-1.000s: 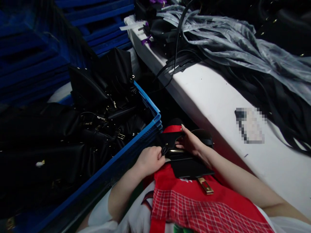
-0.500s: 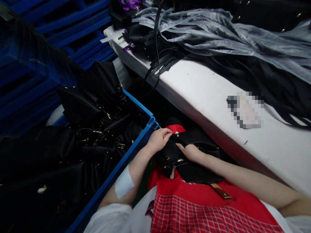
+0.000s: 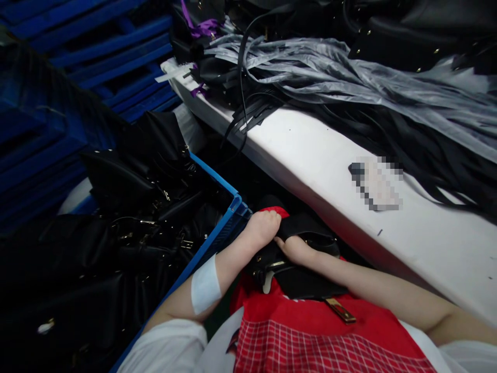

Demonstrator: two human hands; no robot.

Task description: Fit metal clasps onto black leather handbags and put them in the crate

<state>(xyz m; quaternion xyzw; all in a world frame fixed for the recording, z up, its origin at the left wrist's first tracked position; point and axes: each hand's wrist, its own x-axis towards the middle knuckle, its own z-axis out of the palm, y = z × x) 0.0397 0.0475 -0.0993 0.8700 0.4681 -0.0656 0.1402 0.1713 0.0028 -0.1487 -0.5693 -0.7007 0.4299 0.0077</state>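
Note:
A black handbag (image 3: 310, 280) with gold-coloured hardware and a zip (image 3: 277, 264) lies across my lap on the red apron (image 3: 310, 316). My left hand (image 3: 264, 228) is curled into a fist at the bag's far left part, knuckles up; its fingertips and whatever they grip are hidden. Just to the right, my right hand (image 3: 297, 249) is on the bag, thumb toward the left fist, its other fingers hidden by the black material. A gold-coloured metal plate (image 3: 340, 311) hangs at the bag's near edge.
At left, a blue crate (image 3: 217, 181) is heaped with black bags (image 3: 97, 290). On the right, a white padded table (image 3: 303, 140) carries black straps (image 3: 373, 134), grey wrapped strips (image 3: 349, 72) and a pixelated object (image 3: 376, 184). Blue pallets (image 3: 116, 62) stack up behind.
My left hand has gone from a fingertip pinch beside a small shiny stud to a closed fist over that spot. My right hand stays on the bag. The whole view has shifted slightly.

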